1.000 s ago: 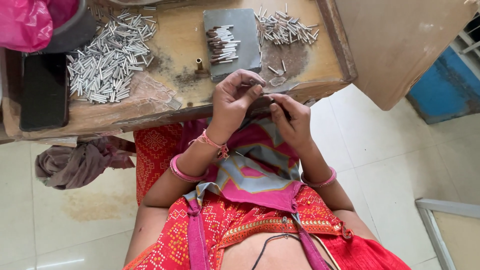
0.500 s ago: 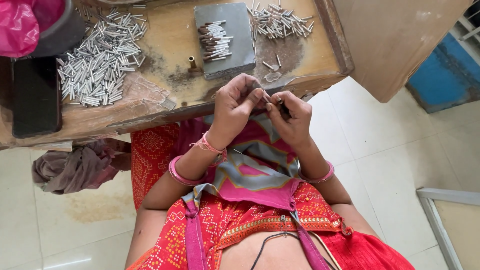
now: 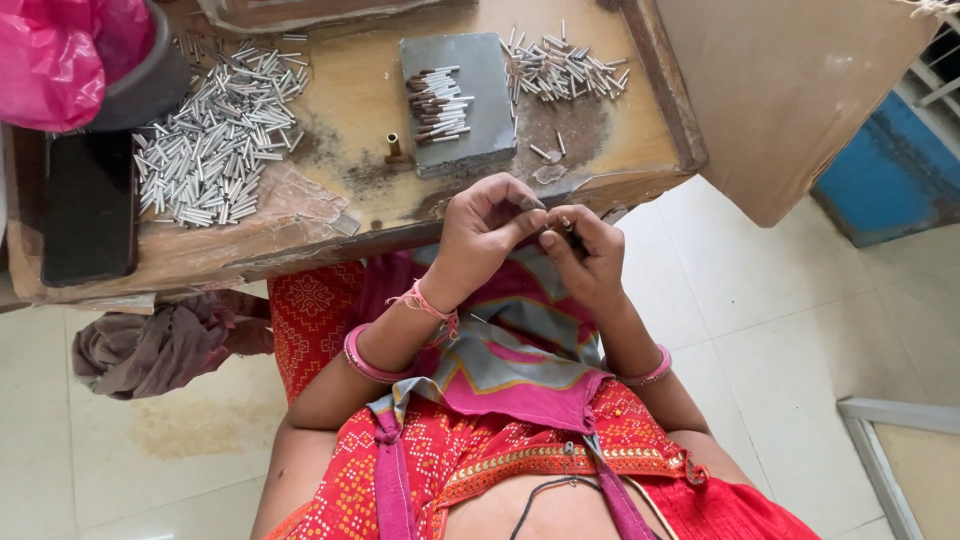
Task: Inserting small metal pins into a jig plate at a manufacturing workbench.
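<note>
Fingers (image 3: 548, 238) of both hands pinch shut on a thin, dark little pin (image 3: 570, 232).

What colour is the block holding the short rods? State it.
Grey, seen in the head view: the block lies flat on the wooden table.

Worn wooden table (image 3: 340, 105). On it: large tube pile (image 3: 215, 145) left, grey block (image 3: 458, 100) centre bearing tubes, smaller pile (image 3: 560, 68) right, black phone (image 3: 88, 205), pink bag (image 3: 60, 50).
</note>
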